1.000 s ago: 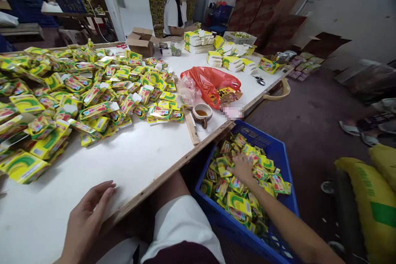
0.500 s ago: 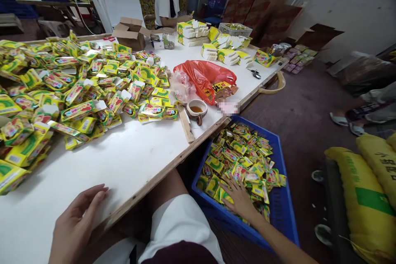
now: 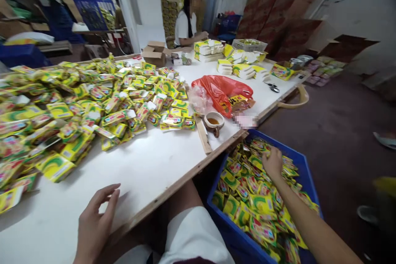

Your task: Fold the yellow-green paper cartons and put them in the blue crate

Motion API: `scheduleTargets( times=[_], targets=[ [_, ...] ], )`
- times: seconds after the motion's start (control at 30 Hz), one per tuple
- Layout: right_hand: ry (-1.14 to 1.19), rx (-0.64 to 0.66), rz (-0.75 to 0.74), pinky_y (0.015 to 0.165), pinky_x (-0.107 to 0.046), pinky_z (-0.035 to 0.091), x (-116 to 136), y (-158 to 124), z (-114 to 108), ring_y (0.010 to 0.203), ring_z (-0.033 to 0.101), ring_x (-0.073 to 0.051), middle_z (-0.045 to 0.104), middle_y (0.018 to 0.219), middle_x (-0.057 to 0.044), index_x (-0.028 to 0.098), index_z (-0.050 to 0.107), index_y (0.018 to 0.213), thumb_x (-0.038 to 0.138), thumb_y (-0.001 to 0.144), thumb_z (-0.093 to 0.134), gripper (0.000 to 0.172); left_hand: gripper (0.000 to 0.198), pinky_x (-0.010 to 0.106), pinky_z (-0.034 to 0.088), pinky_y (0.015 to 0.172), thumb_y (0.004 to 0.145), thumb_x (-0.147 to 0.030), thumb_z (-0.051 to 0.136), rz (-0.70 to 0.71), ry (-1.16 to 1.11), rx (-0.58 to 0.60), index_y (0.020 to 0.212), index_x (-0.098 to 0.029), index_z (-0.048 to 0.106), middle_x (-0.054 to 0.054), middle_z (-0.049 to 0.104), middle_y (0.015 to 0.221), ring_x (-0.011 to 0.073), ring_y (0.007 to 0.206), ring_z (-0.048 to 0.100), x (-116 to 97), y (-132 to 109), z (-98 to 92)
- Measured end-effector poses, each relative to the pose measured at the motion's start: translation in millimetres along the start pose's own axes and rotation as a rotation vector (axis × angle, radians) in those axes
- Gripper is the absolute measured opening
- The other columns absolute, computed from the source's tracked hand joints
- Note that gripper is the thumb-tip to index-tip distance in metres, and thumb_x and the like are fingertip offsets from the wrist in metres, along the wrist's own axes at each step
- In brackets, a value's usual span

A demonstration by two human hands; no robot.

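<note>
My left hand (image 3: 98, 218) rests at the near edge of the white table (image 3: 145, 165), thumb and fingers loosely curved with a gap between them, holding nothing. Down to the right, my right hand (image 3: 272, 161) is over the far part of a blue plastic crate (image 3: 311, 173). Its fingers curl down among small yellow-green printed packets (image 3: 261, 204) that fill the crate. What those fingers hold, if anything, is hidden. A large heap of small yellow boxes (image 3: 113, 117), several with open white end flaps, spreads over the table's left side.
A cup of brown liquid (image 3: 214, 120) stands by a wooden strip (image 3: 203, 135) near the table edge. Behind it lies a red plastic bag (image 3: 216, 88). White-and-yellow cartons (image 3: 208, 49) are stacked farther back, where a person (image 3: 185, 29) sits. A curved handle-like piece (image 3: 297, 97) juts from the table edge.
My right hand has moved toward the far side of the crate, its spread fingers now curled. The view has swung left. My left hand has stayed at the table edge.
</note>
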State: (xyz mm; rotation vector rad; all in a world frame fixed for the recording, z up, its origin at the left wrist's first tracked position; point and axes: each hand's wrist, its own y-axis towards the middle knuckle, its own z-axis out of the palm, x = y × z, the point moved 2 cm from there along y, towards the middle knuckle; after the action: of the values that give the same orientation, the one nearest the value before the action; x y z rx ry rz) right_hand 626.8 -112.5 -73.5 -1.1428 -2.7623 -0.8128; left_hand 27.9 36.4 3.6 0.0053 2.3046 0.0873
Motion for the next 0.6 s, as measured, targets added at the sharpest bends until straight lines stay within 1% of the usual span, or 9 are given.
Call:
scheduleTargets(
  times=[0.1,0.17,0.23,0.27,0.33,0.4,0.47,0.53,0.6],
  targets=[
    [0.305,-0.228,-0.149,0.095,-0.047,0.036,78,-12,-20,0.115,0.046,-0.03,0.052,0.117,-0.02,0.01,0.052,0.118,0.027,0.085,0.044,0.038,0.039,0.032,0.052,0.066,0.079,-0.053,0.05,0.1,0.045,-0.088,0.102,-0.023,0.06,0.006,0.062,0.103,0.022,0.084,0.061,5,23,-2.6],
    [0.519,-0.274,-0.281,0.096,-0.047,0.038,142,-31,-35,0.111,0.05,-0.028,0.056,0.112,-0.017,0.014,0.057,0.11,0.024,0.085,0.049,0.029,0.043,0.036,0.052,0.074,0.08,-0.049,0.051,0.198,0.101,-0.11,0.111,-0.021,0.056,0.009,0.057,0.108,0.0246,0.093,0.058,0,46,1.2],
    [0.679,-0.206,-0.355,0.093,-0.045,0.042,207,-52,-46,0.106,0.053,-0.025,0.058,0.107,-0.014,0.016,0.06,0.103,0.019,0.085,0.049,0.021,0.051,0.044,0.047,0.086,0.08,-0.047,0.054,0.257,0.163,-0.184,0.121,-0.017,0.048,0.013,0.054,0.114,0.0281,0.102,0.054,-8,75,6.8],
    [0.754,-0.16,-0.39,0.091,-0.043,0.045,237,-63,-50,0.103,0.055,-0.024,0.059,0.104,-0.013,0.017,0.061,0.1,0.018,0.086,0.048,0.019,0.059,0.048,0.043,0.092,0.078,-0.046,0.057,0.266,0.192,-0.262,0.126,-0.013,0.043,0.016,0.051,0.118,0.0304,0.108,0.05,-13,91,8.8],
    [0.883,-0.051,-0.438,0.087,-0.041,0.047,289,-82,-55,0.101,0.057,-0.023,0.059,0.102,-0.011,0.019,0.061,0.098,0.015,0.086,0.046,0.02,0.07,0.052,0.033,0.101,0.077,-0.04,0.061,0.317,0.257,-0.344,0.134,-0.01,0.033,0.021,0.039,0.132,0.0348,0.124,0.036,-22,122,11.5],
    [0.978,0.08,-0.479,0.086,-0.039,0.048,325,-97,-59,0.1,0.057,-0.022,0.06,0.101,-0.01,0.019,0.062,0.097,0.013,0.087,0.044,0.022,0.061,0.054,0.029,0.103,0.077,-0.031,0.061,0.375,0.317,-0.285,0.131,-0.013,0.039,0.02,0.031,0.138,0.0374,0.13,0.027,-25,148,12.0],
    [1.045,0.196,-0.475,0.085,-0.036,0.048,347,-107,-62,0.098,0.058,-0.021,0.06,0.098,-0.009,0.019,0.063,0.094,0.012,0.087,0.042,0.023,0.044,0.051,0.032,0.102,0.076,-0.027,0.061,0.411,0.343,-0.196,0.117,-0.014,0.052,0.018,0.033,0.136,0.0368,0.126,0.034,-21,164,9.4],
    [1.096,0.295,-0.42,0.079,-0.033,0.048,360,-113,-63,0.091,0.059,-0.019,0.062,0.092,-0.008,0.019,0.064,0.09,0.013,0.088,0.042,0.022,0.028,0.045,0.039,0.098,0.075,-0.027,0.06,0.402,0.319,-0.182,0.1,-0.014,0.059,0.017,0.037,0.13,0.0334,0.118,0.044,-14,166,5.0],
    [1.144,0.393,-0.337,0.073,-0.031,0.048,371,-118,-62,0.083,0.06,-0.018,0.064,0.087,-0.007,0.019,0.064,0.088,0.016,0.088,0.044,0.02,0.016,0.041,0.044,0.093,0.077,-0.026,0.055,0.344,0.241,-0.232,0.088,-0.015,0.059,0.016,0.041,0.125,0.0301,0.112,0.05,-8,153,1.3]
  ],
)
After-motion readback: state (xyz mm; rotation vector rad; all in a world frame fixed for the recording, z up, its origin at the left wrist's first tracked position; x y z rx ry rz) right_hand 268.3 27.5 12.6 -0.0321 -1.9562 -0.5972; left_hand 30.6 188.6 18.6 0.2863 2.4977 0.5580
